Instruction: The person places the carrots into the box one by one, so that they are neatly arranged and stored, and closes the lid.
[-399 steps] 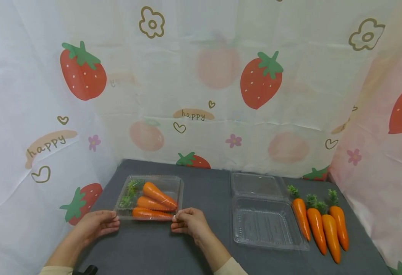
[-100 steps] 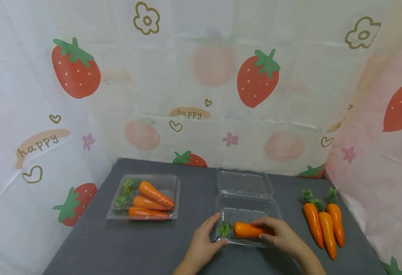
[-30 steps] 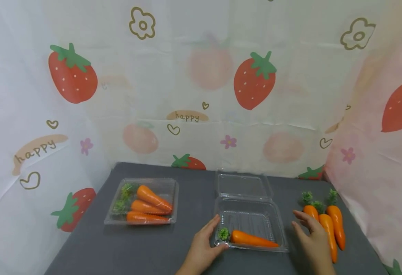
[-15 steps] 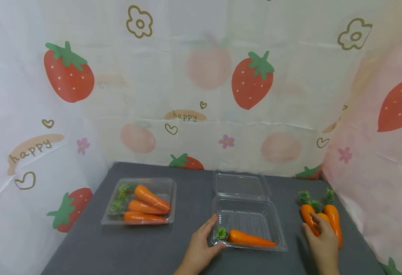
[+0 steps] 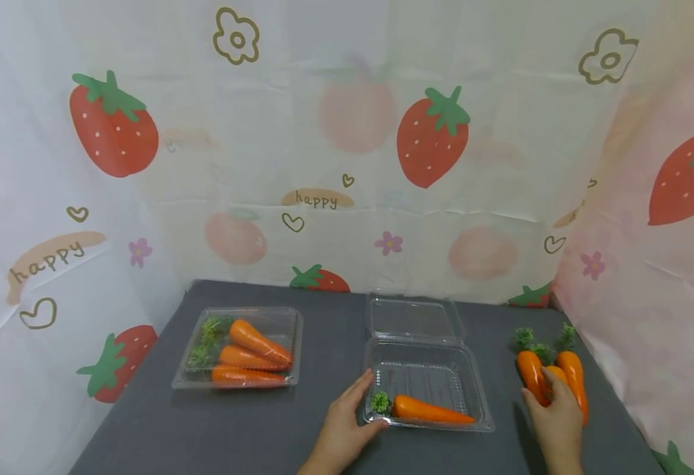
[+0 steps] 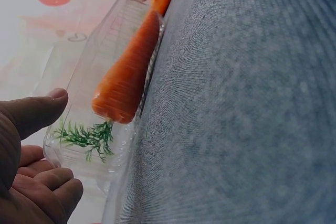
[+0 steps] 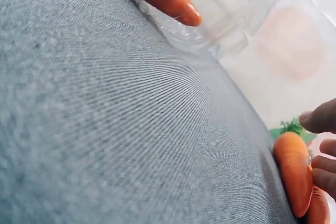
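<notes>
Spread left hand [image 5: 342,425] touches transparent rectangular plastic box [image 5: 425,377]; toward 3 o'clock, right hand [image 5: 557,417] overlaps orange tapered carrot [image 5: 556,372], grip unclear.

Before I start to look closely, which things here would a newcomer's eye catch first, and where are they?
Probably the bright orange carrots on the grey table: three in a clear closed box at the left, one in the open box at the middle, and a loose group at the right, partly hidden by the right hand. After that, the large red strawberries printed on the pale cloth behind would likely stand out.
</notes>
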The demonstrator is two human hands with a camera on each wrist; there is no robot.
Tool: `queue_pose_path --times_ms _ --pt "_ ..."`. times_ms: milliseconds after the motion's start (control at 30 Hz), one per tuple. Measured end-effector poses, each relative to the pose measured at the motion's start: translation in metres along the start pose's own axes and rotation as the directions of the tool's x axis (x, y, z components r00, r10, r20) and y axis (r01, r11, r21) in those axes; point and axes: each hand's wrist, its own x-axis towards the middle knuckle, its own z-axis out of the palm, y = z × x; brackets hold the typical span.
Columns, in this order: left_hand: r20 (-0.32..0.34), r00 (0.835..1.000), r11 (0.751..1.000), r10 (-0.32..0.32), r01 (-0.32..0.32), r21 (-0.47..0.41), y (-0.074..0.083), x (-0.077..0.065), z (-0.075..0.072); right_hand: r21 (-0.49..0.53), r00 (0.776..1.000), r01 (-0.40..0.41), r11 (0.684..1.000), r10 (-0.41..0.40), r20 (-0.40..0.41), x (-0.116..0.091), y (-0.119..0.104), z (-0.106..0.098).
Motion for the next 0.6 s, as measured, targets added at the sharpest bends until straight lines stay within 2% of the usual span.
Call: queue_pose_path --times_ms 167,267,400,600 --pt "0.003 1.000 1.000 -0.003 0.003 -0.005 0.0000 0.0000 0.0000 0.015 0.999 0.009 1.000 -0.009 -0.041 0.0000 0.0045 0.0028" --pt "0.001 1.000 1.000 -0.005 0.005 -0.009 0.0000 0.0004 0.0002 0.012 0.999 -0.004 1.000 0.004 -0.032 0.0002 0.0067 0.0037" --pt "0.001 1.000 1.000 -0.009 0.009 -0.011 0.0003 0.0004 0.0002 -0.020 0.998 -0.044 0.999 0.045 0.039 0.0009 0.0079 0.0052" --pt "0.004 1.000 1.000 -0.010 0.010 -0.009 0.0008 -0.0002 0.0002 -0.057 0.982 -0.106 0.993 0.113 0.150 0.0018 0.0067 0.0076"
